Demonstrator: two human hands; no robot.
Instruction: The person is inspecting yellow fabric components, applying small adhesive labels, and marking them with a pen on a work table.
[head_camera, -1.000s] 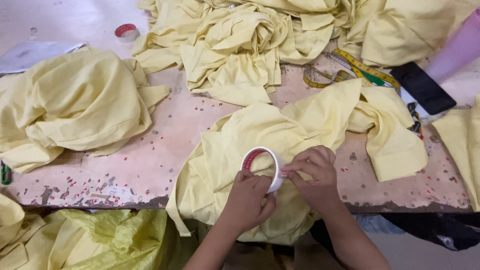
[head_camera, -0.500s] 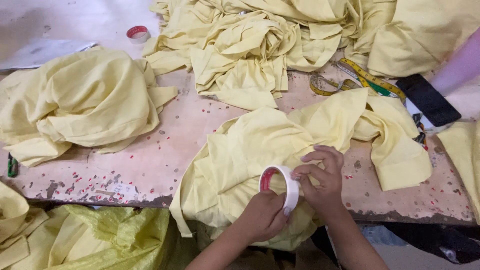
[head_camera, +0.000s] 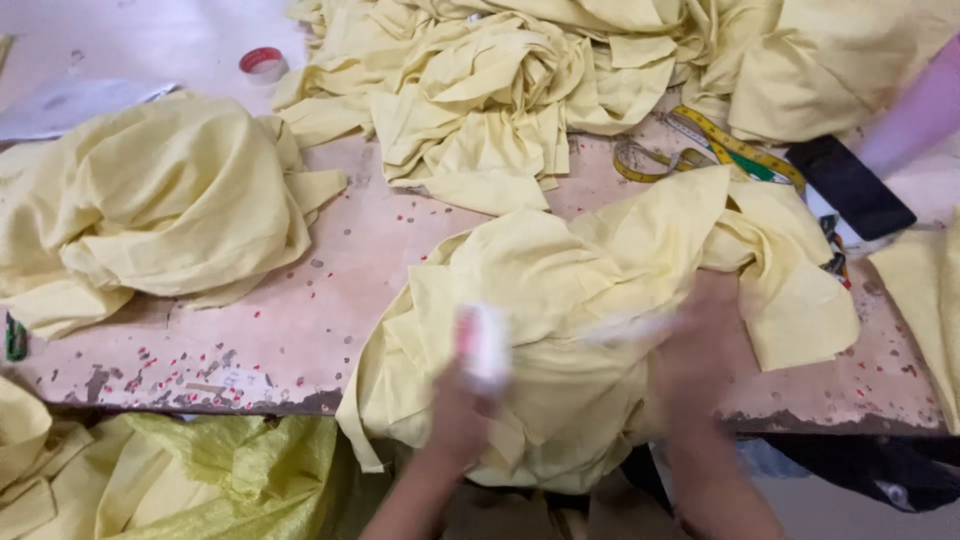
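Since the frame half a second back, your hands have pulled apart: they were together on the tape roll (head_camera: 484, 345), and now the left hand (head_camera: 462, 410) carries the roll off to the left while the right hand (head_camera: 705, 350) has swung out to the right. Both are motion-blurred.

Step in hand, as judged from this: drawing a length of tape off the roll. A pale streak runs between roll and right hand, over the yellow garment (head_camera: 590, 300); it reads as a strip of tape pulled taut, though the blur leaves that uncertain. Your next move calls for a clean break of the strip and a steady hold on its free end, so it does not fold on itself or catch the cloth.

Hands: left is closed around the roll, which sits upright just above the near table edge, in front of the garment. Right looks pinched at the far end of the streak; how tightly, you cannot tell from the blur. It hovers over or brushes the garment's right fold.

Surroundings: wooden table (head_camera: 330, 290) with worn, speckled top; more yellow cloth heaped at left (head_camera: 150, 210) and across the back (head_camera: 500, 90); a second tape roll (head_camera: 262, 63) at far left; a yellow measuring tape (head_camera: 700, 140) and a dark phone (head_camera: 850, 185) at right.
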